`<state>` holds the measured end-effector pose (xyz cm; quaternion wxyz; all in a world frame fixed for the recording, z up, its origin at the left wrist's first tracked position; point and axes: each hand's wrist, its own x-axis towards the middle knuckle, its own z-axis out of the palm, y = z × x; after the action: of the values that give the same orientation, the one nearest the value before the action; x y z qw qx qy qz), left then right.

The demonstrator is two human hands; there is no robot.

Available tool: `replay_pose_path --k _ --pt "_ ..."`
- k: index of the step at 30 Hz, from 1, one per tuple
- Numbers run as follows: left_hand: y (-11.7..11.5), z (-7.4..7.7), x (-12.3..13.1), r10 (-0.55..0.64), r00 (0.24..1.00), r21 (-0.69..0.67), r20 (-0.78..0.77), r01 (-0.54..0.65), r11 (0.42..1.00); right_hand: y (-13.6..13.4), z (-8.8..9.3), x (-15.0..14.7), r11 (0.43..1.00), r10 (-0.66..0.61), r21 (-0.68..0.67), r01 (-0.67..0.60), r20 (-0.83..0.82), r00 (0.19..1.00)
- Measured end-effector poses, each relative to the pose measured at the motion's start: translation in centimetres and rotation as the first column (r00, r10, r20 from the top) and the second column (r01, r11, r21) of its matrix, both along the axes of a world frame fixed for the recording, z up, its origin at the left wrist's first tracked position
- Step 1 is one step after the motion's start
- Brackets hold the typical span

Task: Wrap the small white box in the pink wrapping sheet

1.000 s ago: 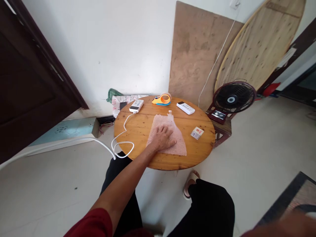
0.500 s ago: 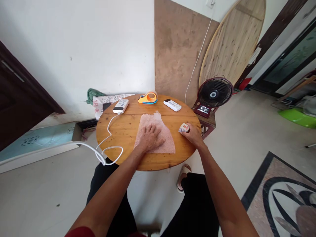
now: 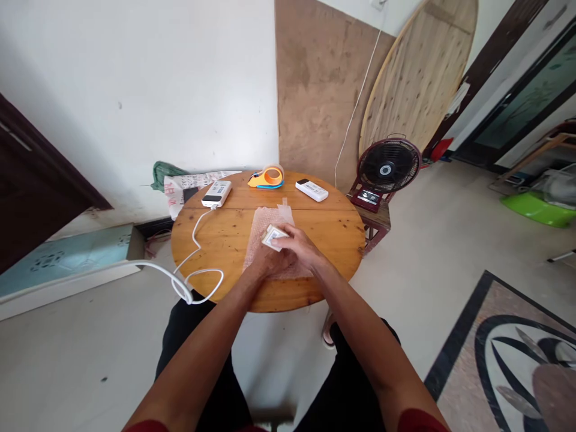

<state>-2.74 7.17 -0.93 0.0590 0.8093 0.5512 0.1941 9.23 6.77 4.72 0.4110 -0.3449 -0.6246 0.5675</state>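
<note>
A small white box (image 3: 272, 237) with a printed label is tilted above the bubble wrap, and my right hand (image 3: 300, 245) grips it from the right. Under it, my left hand (image 3: 266, 261) rests on the pinkish bubble wrap (image 3: 255, 233). The box and my right hand hide most of the left fingers; what shows of that hand looks flat, not wrapped around anything. A strip of clear tape (image 3: 284, 207) sticks up at the far edge of the wrap.
On the round wooden table (image 3: 342, 240) lie an orange tape dispenser (image 3: 266, 177), a white power bank (image 3: 311, 189) and another power bank (image 3: 216, 194) with a white cable (image 3: 196, 231) running off the left edge. A black fan (image 3: 386, 170) stands on a stool at the right.
My right hand has carried the small box from the table's right side leftward, over my left hand. The left hand has stayed on the bubble wrap. The view has shifted slightly.
</note>
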Motion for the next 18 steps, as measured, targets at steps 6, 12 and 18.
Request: replay_pose_path --k 6,12,18 --pt "-0.2 0.0 -0.4 -0.024 0.996 -0.013 -0.083 0.023 1.0 3.4 -4.2 2.3 0.973 -0.224 -0.086 0.213 -0.151 0.963" --pt "0.9 0.4 -1.4 0.023 1.0 -0.079 0.021 -0.021 0.997 3.5 -5.5 3.0 0.967 -0.254 -0.095 0.238 -0.231 0.939" --pt "0.0 1.5 -3.2 0.06 0.998 0.016 0.03 -0.061 0.998 2.9 -4.8 2.7 0.971 -0.24 -0.02 0.239 -0.119 0.964"
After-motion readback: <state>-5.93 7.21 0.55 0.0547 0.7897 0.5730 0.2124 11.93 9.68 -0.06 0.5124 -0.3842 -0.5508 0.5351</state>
